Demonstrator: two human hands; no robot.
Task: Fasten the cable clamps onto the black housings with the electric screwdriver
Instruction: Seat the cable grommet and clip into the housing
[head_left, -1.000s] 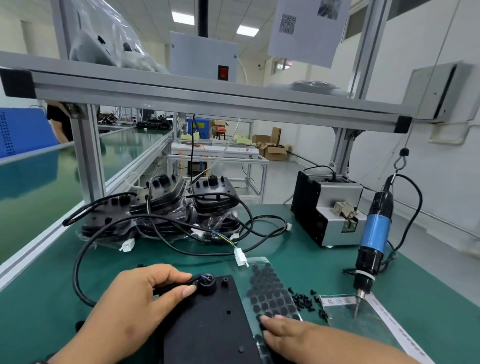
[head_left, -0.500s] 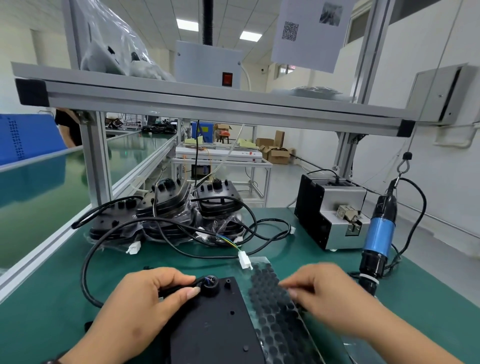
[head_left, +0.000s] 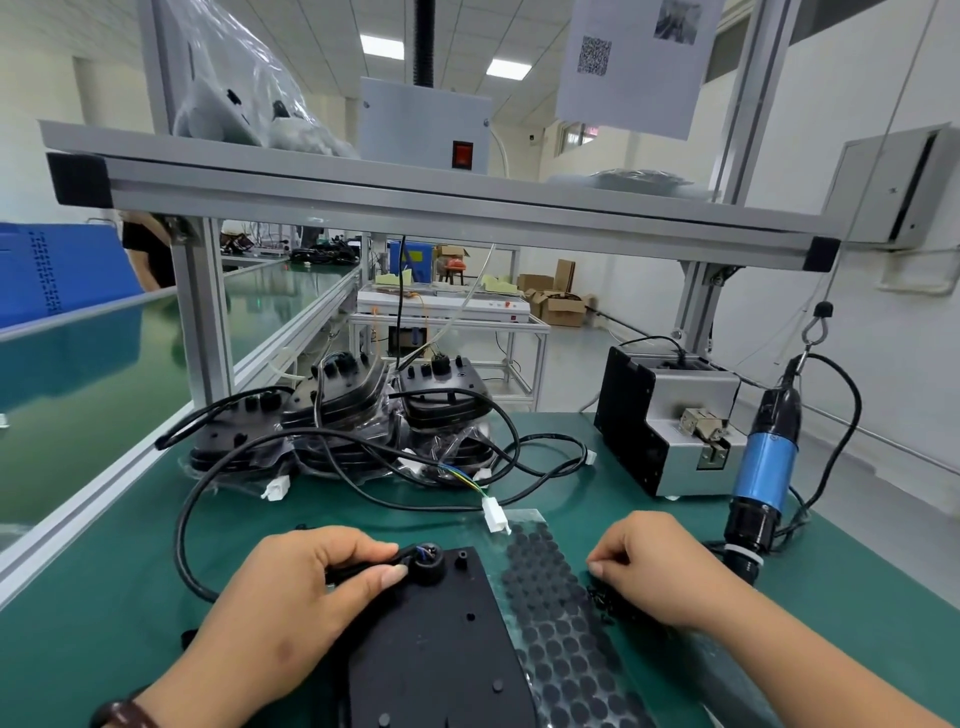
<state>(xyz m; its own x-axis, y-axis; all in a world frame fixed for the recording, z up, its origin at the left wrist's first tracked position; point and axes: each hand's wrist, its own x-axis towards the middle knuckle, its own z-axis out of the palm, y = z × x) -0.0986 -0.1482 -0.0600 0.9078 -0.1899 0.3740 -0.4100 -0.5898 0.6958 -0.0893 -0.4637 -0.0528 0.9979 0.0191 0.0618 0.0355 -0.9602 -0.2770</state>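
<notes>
A flat black housing (head_left: 441, 649) lies on the green mat in front of me. My left hand (head_left: 291, 597) rests on its left edge and pinches the black cable (head_left: 182, 519) between thumb and forefinger, right where it enters the round clamp (head_left: 428, 564) at the housing's top corner. My right hand (head_left: 654, 566) is to the right, fingers curled, fingertips pinched together at a small pile of black screws (head_left: 605, 603). The blue electric screwdriver (head_left: 763, 467) hangs upright from a hook behind that hand, untouched.
A clear sheet of round black pads (head_left: 550, 597) lies between housing and screws. Behind are bagged black housings (head_left: 337, 415) with tangled cables, a white connector (head_left: 496, 514) and a grey screw feeder (head_left: 665, 431). An aluminium shelf frame spans overhead.
My right hand left the near end of the pad sheet and moved up and right to the screw pile. My left hand kept its hold on the cable.
</notes>
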